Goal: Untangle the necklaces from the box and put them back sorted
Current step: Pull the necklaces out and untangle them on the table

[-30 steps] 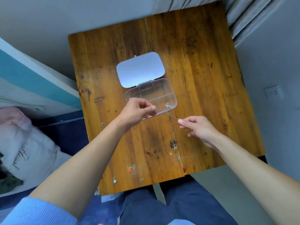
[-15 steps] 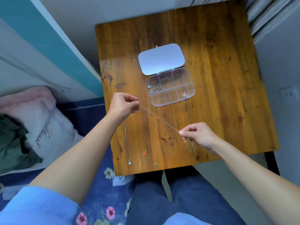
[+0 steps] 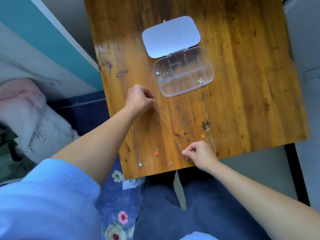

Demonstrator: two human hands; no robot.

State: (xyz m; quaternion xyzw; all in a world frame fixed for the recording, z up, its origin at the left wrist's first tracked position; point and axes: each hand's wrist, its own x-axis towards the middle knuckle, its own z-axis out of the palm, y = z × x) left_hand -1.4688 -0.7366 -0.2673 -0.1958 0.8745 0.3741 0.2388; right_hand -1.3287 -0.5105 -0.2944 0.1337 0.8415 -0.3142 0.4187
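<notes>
A wooden table point(image 3: 242, 84) stands between a bed with a pale pillow point(image 3: 26, 118) on the left and a grey wall on the right. Near the table's left edge lies one necklace point(image 3: 136, 146), stretched straight, with a white pendant at the near end. Above it the left hand point(image 3: 138, 99) pinches one end of a thin chain point(image 3: 166, 123) with curled fingers. One red pendant point(image 3: 157, 152) sits beside the laid-out necklace; its own chain is too fine to make out. The held chain runs slantwise, low over the wood, to the right hand point(image 3: 200, 153), which pinches the other end between thumb and forefinger. Behind the hands the clear box point(image 3: 183, 91) stands open, its lid point(image 3: 171, 36) folded back. It holds one silver tangle point(image 3: 163, 75) in a left compartment and one small gold cluster point(image 3: 201, 81) in a right one; how many necklaces each contains cannot be told. The chain looks very light, limp and easy to kink or snap, so it is best held at the ends or the clasp and drawn gently, never tugged against a knot.
</notes>
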